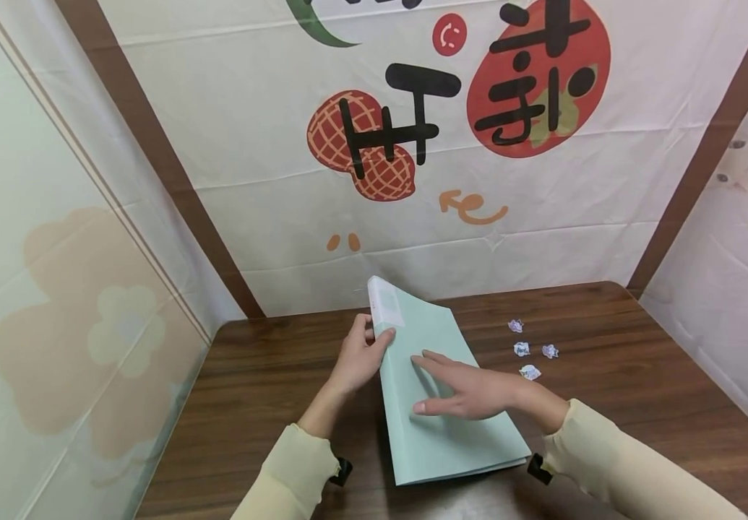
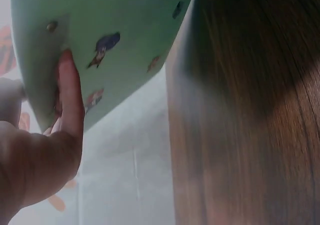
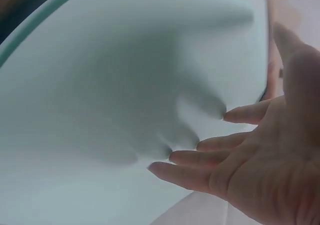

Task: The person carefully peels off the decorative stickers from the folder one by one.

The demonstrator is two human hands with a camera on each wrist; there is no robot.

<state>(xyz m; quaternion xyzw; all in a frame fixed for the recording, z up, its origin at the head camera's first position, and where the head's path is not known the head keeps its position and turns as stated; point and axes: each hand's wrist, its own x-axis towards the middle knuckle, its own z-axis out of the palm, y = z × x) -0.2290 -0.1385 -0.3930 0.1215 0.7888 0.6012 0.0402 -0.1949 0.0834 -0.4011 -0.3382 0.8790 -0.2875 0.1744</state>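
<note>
A pale mint-green folder point(image 1: 441, 451) with a whitish label point(image 1: 388, 303) near the top of its spine is tilted over the wooden table. My left hand point(image 1: 357, 357) grips the spine edge, thumb on the front cover and fingers behind. In the left wrist view, several small dark or reddish figure stickers point(image 2: 105, 47) show on the green underside point(image 2: 135, 20). My right hand point(image 1: 471, 390) is spread over the front cover with straight fingers. Its fingertips point(image 3: 160, 167) are right at the cover surface point(image 3: 75, 130) in the right wrist view.
Several small purple and bluish cut-out stickers point(image 1: 522, 349) lie on the brown wooden table point(image 1: 250, 404) to the right of the folder. A printed cloth backdrop point(image 1: 269, 238) hangs behind the table, and more cloth hangs at both sides.
</note>
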